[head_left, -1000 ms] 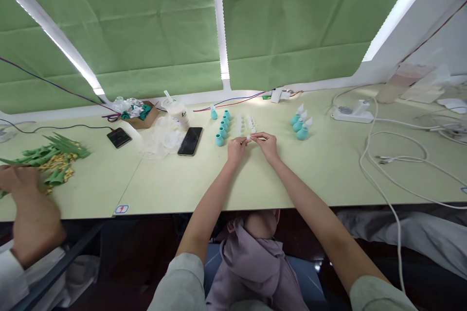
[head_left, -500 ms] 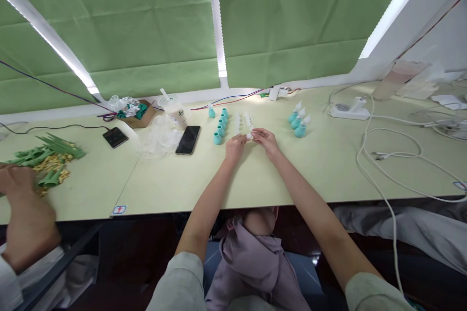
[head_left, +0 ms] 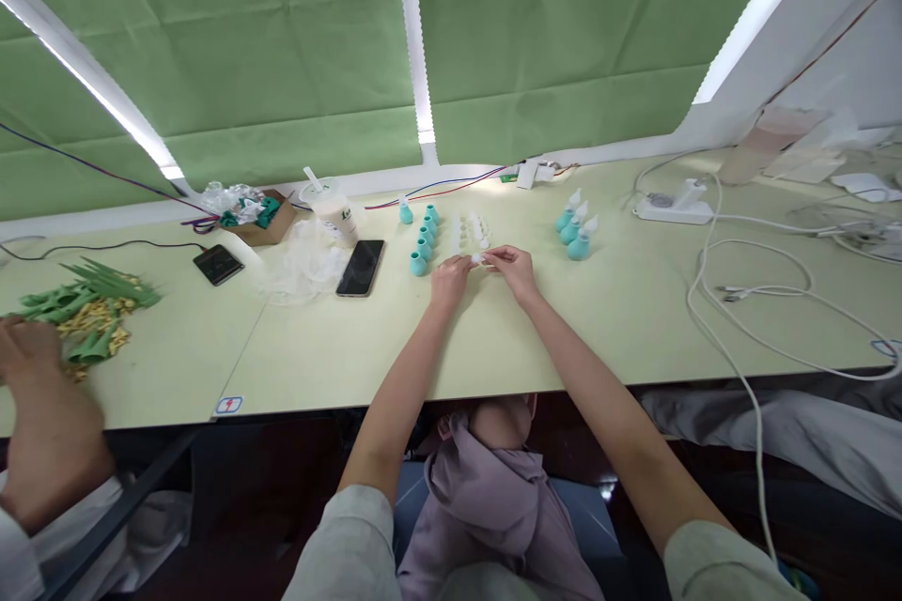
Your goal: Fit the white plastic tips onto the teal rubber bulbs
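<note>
My left hand (head_left: 449,282) and my right hand (head_left: 514,272) meet over the table with fingers pinched on a small white plastic part (head_left: 476,259) between them. Fingers cover much of it, so its exact shape is unclear. Just beyond lie rows of small white pieces (head_left: 480,230) and a pale strip (head_left: 455,233). To the left of them runs a line of open-necked turquoise bulbs (head_left: 422,245). One turquoise bulb with a white tip (head_left: 405,211) stands behind that line. Several more bulbs with white pointed tips (head_left: 579,242) are grouped to the right.
Left of the bulbs lie a black phone (head_left: 361,269), crumpled clear plastic (head_left: 306,263), a drink cup (head_left: 334,212) and a cardboard box (head_left: 264,223). Another person's hand (head_left: 32,347) is at green and yellow parts (head_left: 99,319). A power strip (head_left: 675,209) and white cables (head_left: 761,291) occupy the right.
Both hands stay together at nearly the same spot. The fingers have shifted slightly and the white part shows a little more between them. The view has moved slightly.
</note>
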`<move>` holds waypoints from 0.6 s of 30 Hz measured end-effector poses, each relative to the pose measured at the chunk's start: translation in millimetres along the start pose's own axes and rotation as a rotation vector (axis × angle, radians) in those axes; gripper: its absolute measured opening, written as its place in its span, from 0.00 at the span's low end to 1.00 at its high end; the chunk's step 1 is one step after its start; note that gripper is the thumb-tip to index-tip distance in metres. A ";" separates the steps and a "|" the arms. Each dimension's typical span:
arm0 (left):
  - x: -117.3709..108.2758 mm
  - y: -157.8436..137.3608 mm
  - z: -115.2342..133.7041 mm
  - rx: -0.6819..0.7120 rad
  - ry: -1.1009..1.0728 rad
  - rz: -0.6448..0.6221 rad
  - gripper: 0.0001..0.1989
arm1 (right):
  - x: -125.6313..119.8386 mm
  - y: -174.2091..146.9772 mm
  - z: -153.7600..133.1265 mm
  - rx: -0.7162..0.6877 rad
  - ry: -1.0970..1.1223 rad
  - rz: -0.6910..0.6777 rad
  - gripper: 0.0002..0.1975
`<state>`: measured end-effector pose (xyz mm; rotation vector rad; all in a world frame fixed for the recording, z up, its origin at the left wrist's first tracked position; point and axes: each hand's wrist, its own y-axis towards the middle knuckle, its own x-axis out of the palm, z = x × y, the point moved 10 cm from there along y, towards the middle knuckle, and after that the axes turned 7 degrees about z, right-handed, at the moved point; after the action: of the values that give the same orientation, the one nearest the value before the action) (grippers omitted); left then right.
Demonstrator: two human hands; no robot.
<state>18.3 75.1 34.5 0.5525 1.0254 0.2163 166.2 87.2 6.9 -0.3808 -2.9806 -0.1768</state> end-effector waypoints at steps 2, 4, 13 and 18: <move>-0.1 0.8 -1.3 -0.017 -0.010 -0.007 0.12 | -4.6 2.6 0.1 0.003 0.009 0.028 0.16; 0.4 1.2 -1.4 -0.020 -0.027 -0.015 0.12 | -7.8 4.6 -0.4 -0.006 -0.021 0.043 0.16; -2.9 3.5 -4.0 -0.043 -0.004 -0.030 0.11 | -24.5 9.4 -14.1 -0.238 -0.508 0.054 0.08; -5.4 4.5 -8.8 -0.086 -0.011 -0.043 0.12 | -28.3 11.1 -2.9 -0.176 -0.665 -0.040 0.10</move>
<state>8.3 79.5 37.4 0.4527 1.0118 0.2188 196.5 90.6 6.8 -0.4767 -3.6417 -0.3869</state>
